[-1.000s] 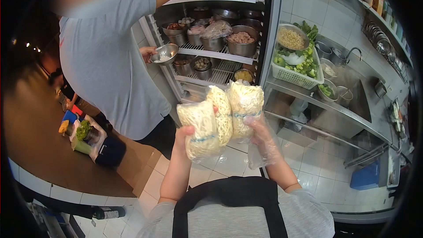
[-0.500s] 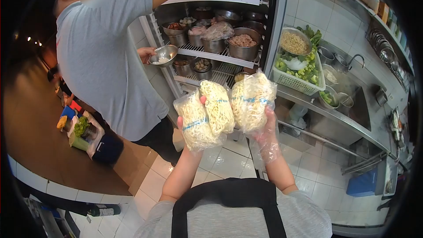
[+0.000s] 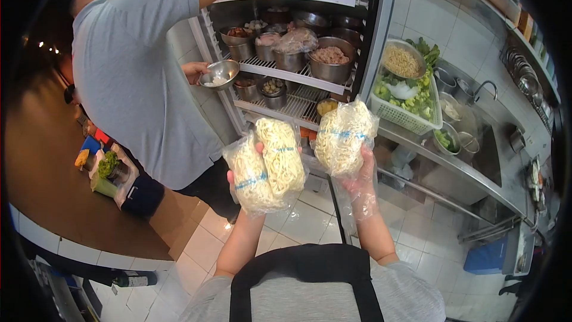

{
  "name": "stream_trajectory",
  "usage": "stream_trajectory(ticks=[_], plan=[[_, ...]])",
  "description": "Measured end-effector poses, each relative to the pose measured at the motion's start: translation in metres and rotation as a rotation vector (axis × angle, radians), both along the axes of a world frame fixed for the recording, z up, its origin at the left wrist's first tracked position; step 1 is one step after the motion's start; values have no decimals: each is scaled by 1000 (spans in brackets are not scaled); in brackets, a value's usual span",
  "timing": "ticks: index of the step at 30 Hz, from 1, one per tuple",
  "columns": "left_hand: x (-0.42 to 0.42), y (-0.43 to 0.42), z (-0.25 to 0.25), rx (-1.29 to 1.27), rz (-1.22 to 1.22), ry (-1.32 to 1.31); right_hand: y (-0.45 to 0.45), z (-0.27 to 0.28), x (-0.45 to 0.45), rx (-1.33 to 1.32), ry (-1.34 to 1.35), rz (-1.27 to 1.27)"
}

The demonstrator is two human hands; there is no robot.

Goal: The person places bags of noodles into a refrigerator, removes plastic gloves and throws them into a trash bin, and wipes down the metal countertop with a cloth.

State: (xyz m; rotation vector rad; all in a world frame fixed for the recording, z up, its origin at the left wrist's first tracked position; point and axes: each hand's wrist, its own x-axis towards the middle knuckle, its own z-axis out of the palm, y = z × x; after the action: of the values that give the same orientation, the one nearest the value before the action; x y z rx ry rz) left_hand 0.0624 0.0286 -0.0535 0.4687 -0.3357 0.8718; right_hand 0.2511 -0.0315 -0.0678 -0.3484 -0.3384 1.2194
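Observation:
Two clear bags of pale noodles, one at the left (image 3: 248, 173) and one beside it (image 3: 282, 158), rest in my left hand (image 3: 231, 177). Its fingers wrap round them and show partly at the bags' edges. My right hand (image 3: 361, 177) grips a third noodle bag (image 3: 345, 138) from below and the right side, with loose plastic hanging over the wrist. Blue print runs across all three bags. A gap separates the right bag from the left pair. Behind them stands an open fridge with wire shelves (image 3: 298, 102).
Metal pots of food (image 3: 331, 62) fill the fridge shelves. At the left a person in a grey shirt (image 3: 137, 77) holds a metal bowl (image 3: 219, 75) and reaches up. A basket of greens (image 3: 408, 116) stands on the steel counter (image 3: 476, 170) at the right.
My hands have moved apart, widening the gap between the left pair of bags and the right bag. The left pair has shifted left. The co-worker's bowl has barely moved.

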Motion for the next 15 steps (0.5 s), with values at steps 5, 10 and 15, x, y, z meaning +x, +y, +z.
stream_trajectory(ticks=[5,10,15], plan=[[-13,4,-2,22,20,21,9,0,-3,24,-22,-29],[-23,9,-2,-29,107,68,4,12,-8,4,-111,-172],[-27,11,-5,-69,11,18,-1,16,-7,75,-55,-151]])
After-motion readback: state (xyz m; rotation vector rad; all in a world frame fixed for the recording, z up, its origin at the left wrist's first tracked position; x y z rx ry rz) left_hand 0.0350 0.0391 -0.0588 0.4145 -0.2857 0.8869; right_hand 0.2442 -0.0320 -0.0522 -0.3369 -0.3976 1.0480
